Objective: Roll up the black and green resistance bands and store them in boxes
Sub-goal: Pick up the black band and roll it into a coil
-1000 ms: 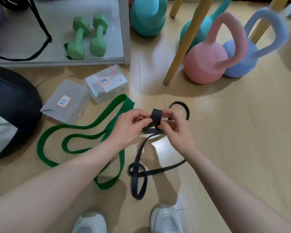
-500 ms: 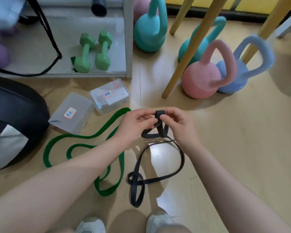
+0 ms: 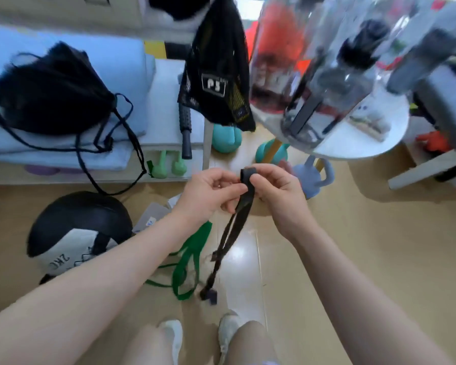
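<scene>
1. The left hand [image 3: 211, 192] and the right hand [image 3: 277, 191] are held close together above the floor, both pinching the top end of the black band [image 3: 244, 206] with curled fingers.
2. A short folded loop of the black band stands up between the two thumbs; the rest hangs straight down, twisted, its lower end near the floor [image 3: 353, 259] in front of the white shoes [image 3: 200, 335].
3. The green band [image 3: 190, 256] lies loose on the floor under the left forearm, partly hidden by it.
4. A clear box [image 3: 153, 218] with a label shows just behind the left wrist; most of it is covered.
5. A black and white medicine ball [image 3: 74, 233] sits on the floor at left.
6. A black drawstring bag [image 3: 50, 90] lies on a shelf [image 3: 166, 106], its cords hanging over the edge; green dumbbells [image 3: 169, 165] stand below.
7. A round white table [image 3: 363, 140] with blurred bottles [image 3: 334, 75] juts in at upper right, with kettlebells [image 3: 313, 175] under it.
</scene>
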`<state>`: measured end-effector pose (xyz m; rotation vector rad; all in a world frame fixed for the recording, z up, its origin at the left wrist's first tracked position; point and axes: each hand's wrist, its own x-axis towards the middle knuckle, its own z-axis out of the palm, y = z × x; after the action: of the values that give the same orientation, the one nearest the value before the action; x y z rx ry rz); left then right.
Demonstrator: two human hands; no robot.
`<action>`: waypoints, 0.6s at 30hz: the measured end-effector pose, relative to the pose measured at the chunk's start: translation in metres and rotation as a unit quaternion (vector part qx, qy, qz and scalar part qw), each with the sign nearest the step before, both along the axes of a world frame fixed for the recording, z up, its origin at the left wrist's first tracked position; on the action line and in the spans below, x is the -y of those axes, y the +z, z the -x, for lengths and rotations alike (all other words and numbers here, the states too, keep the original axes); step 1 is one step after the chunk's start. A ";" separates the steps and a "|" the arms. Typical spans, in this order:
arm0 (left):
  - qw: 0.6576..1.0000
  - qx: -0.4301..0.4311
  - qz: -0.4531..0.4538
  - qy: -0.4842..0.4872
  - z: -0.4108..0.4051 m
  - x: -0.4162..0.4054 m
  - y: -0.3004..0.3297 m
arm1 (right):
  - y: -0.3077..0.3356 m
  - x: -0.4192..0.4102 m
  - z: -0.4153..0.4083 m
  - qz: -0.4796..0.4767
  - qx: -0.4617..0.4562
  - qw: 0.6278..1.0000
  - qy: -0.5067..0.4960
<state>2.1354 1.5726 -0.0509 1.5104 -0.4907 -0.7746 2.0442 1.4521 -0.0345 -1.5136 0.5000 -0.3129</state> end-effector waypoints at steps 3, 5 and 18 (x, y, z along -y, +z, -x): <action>1.000 0.010 0.018 0.006 0.005 -0.009 0.091 | 0.087 -0.005 0.003 -0.014 0.024 1.000 0.014; 0.999 0.017 0.028 -0.006 0.007 -0.017 0.141 | 0.136 -0.011 0.004 -0.016 0.043 0.999 0.020; 0.993 0.093 0.025 0.066 0.028 -0.067 0.210 | 0.202 -0.062 0.018 0.035 0.055 0.998 0.006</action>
<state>2.1074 1.6391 0.1595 1.5584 -0.5387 -0.5187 2.0265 1.5138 0.1678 -1.5578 0.3960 -0.4044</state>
